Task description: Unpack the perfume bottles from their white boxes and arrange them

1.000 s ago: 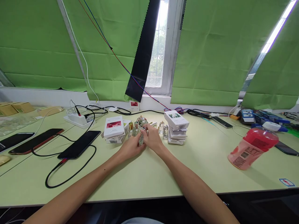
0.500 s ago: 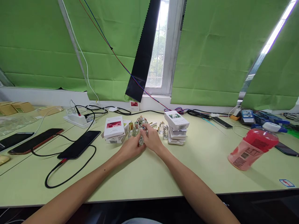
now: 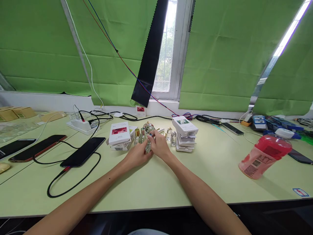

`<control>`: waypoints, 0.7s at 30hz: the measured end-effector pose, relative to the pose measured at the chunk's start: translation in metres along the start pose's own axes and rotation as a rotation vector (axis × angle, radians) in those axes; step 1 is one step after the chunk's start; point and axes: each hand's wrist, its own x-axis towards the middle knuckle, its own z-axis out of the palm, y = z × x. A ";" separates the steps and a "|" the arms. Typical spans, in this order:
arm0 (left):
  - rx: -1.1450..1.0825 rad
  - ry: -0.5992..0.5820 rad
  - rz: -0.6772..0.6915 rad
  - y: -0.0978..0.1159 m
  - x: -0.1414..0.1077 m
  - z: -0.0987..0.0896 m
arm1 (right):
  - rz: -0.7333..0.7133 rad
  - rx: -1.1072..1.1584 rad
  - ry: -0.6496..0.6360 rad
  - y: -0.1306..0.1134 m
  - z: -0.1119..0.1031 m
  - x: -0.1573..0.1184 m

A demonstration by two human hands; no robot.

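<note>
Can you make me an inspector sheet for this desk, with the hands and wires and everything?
Surface: pale green table, seam at left; spills: nothing seen.
Job's things: glass bottles stand between the left box stack and right box stack.
Clutter: pink drink at right; black phone at left.
Hands: left hand and right hand meet around a clear bottle, partly hidden.
Cables: black cable loops beside the phone; red and blue wires hang across.
Surroundings: green blinds, window; other people: nothing seen.
</note>
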 end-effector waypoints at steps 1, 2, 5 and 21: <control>0.000 0.003 0.006 0.000 0.000 0.000 | 0.000 0.002 0.006 0.000 0.000 0.000; -0.002 0.006 0.012 -0.001 0.000 0.001 | 0.001 0.007 0.015 0.000 0.000 0.000; -0.013 0.009 0.020 -0.002 0.000 0.001 | 0.015 0.045 0.045 0.001 0.001 0.000; -0.016 0.010 0.004 0.000 0.001 0.001 | -0.020 0.093 0.028 0.002 0.003 -0.001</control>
